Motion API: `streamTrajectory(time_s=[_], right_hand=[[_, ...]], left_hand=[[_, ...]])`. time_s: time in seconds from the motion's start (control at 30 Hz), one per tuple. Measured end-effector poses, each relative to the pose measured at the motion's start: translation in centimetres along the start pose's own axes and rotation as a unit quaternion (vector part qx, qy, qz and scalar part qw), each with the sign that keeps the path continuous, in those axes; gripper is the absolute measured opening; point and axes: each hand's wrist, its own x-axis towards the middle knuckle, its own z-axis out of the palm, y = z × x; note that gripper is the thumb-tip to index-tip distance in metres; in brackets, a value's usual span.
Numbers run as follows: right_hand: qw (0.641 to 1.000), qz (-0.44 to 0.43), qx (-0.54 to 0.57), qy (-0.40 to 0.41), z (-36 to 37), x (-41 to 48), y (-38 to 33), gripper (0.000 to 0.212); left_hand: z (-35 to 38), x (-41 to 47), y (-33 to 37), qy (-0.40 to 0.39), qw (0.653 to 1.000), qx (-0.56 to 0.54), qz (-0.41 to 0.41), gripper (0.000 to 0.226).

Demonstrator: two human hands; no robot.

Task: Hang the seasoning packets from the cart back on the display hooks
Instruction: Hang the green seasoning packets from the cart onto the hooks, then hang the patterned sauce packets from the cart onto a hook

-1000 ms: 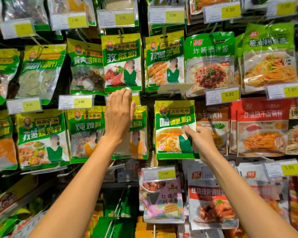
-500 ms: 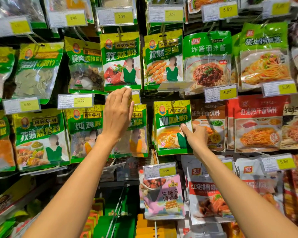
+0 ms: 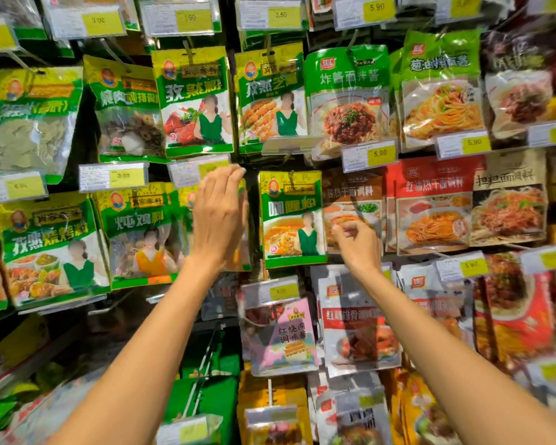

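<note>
Verify the green-and-yellow foil curry packet hangs fully seated; left hand, fingers straight, at 9 o'clock, right hand, loosely curled, empty, at 3 o'clock

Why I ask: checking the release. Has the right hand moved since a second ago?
Yes. The right hand gripped the lower right corner of the curry packet; now it sits just right of it, apart, holding nothing.
</note>
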Motion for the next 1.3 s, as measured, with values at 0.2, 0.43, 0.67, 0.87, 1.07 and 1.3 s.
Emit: streamTrajectory(time_s=[0.2, 0.43, 0.67, 0.87, 1.07, 1.3], right_hand=[[1.0, -0.003, 0.002, -0.025, -9.9, -6.2, 5.9, 0.023], [0.986, 0.152, -0.064, 0.034, -24.3, -17.8, 17.4, 0.023], [0.904, 0.36, -0.165, 0.158, -35.6, -31.2, 28.2, 0.029], [0.819, 0.499, -0.198, 0.203, -39.6, -39.8, 34.2, 0.028], [0.737, 0.565, -0.244, 0.279, -38.9, -46.5, 38.0, 0.033], [0.647, 0.644, -0.241, 0.329, -37.2, -54.2, 42.7, 0.028]], left_hand=[[1.8, -7.3, 13.4, -0.094, 0.946, -0.285, -0.12, 0.02], [2.8, -19.0, 31.0, -0.341, 0.768, -0.488, -0.238, 0.02], [2.3, -29.2, 44.7, -0.533, 0.648, -0.521, -0.156, 0.021], [4.0, -36.3, 52.6, -0.641, 0.547, -0.529, -0.099, 0.024], [5.9, -45.1, 58.1, -0.715, 0.465, -0.522, -0.014, 0.022], [7.8, -55.5, 62.7, -0.783, 0.393, -0.482, 0.004, 0.026]])
